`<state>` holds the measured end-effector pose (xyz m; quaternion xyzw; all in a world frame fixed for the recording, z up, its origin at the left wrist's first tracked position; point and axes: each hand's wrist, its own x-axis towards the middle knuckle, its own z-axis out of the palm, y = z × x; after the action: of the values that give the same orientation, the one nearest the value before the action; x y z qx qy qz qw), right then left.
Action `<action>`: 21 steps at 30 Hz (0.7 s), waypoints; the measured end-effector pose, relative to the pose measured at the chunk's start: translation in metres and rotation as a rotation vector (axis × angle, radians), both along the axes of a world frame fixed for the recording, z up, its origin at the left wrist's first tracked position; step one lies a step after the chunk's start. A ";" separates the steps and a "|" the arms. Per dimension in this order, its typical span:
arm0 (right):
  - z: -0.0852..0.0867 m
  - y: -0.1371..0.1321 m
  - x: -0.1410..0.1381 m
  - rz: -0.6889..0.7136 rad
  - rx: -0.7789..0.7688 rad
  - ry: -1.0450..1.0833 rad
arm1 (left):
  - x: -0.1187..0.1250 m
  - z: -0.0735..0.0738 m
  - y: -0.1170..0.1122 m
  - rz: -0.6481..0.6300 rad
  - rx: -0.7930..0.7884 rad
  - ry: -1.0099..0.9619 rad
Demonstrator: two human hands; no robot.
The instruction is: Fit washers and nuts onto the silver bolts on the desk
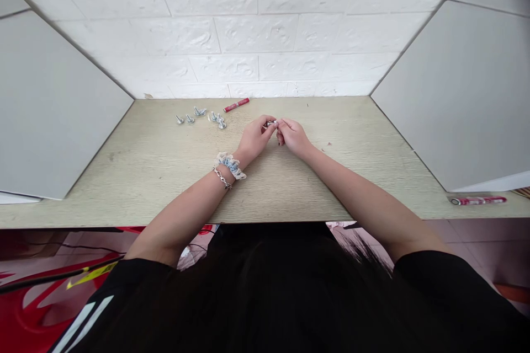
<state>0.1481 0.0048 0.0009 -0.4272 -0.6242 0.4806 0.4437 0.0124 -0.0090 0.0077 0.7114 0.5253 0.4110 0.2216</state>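
My left hand (255,137) and my right hand (293,138) meet above the middle of the table, fingertips almost touching. Between thumb and fingers, the left one pinches a small silvery metal piece (270,123); its far end reaches the closed fingertips of the right. Fingers cover most of this piece, so its exact kind is unclear. To the left, several bolts with washers stand or lie on the table, among them one bolt (179,119) at the outer end and another bolt (222,124) nearest my left hand.
A red pen-like tube (236,105) lies by the white brick-patterned wall (256,33). Another red tube (478,200) rests near the right front edge of the pale wooden table (165,187). Grey panels (62,99) border both sides. A red chair (25,314) is below left.
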 end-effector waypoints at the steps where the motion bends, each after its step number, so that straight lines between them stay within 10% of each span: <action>1: 0.000 0.000 0.000 0.002 0.000 0.007 | 0.000 0.000 0.000 0.002 -0.001 -0.001; 21: -0.003 0.005 0.002 0.049 -0.017 -0.018 | 0.002 0.008 -0.009 -0.068 0.019 0.069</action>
<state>0.1497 0.0103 -0.0023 -0.4200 -0.6343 0.4928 0.4224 0.0143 -0.0180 0.0157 0.7447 0.5042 0.3832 0.2104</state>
